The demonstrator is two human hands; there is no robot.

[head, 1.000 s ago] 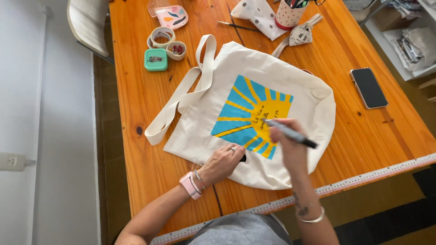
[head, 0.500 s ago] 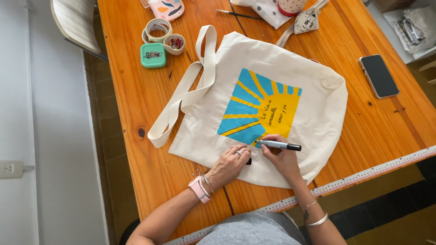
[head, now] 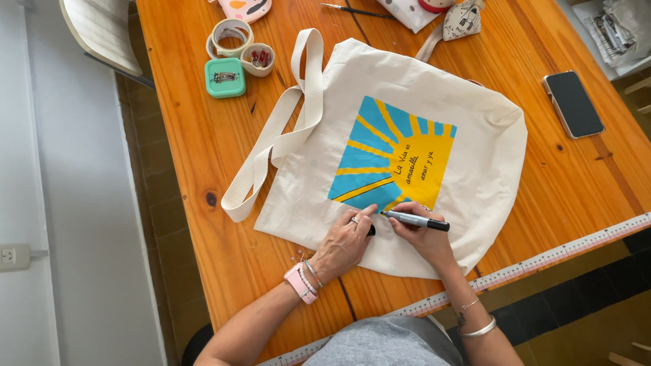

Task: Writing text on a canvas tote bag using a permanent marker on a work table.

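Observation:
A cream canvas tote bag (head: 468,203) lies flat on the wooden table (head: 196,129), its straps (head: 285,135) trailing to the left. A blue and yellow sunburst panel (head: 380,159) with handwritten lines is painted on it. My right hand (head: 424,240) grips a black marker (head: 417,220), its tip touching the panel's lower edge. My left hand (head: 346,240) presses flat on the fabric just left of the tip, holding a small dark cap under its fingers.
A green pin box (head: 224,77), a tape roll (head: 230,35) and a small cup (head: 258,58) sit at the far left. A phone (head: 574,104) lies at the right. A paintbrush (head: 356,11) and a small pouch (head: 463,19) are at the far edge. A measuring tape (head: 576,247) lines the near edge.
My right hand brought the marker down from mid-air to the panel's lower edge. My left hand stayed pressed on the bag. The view moved closer.

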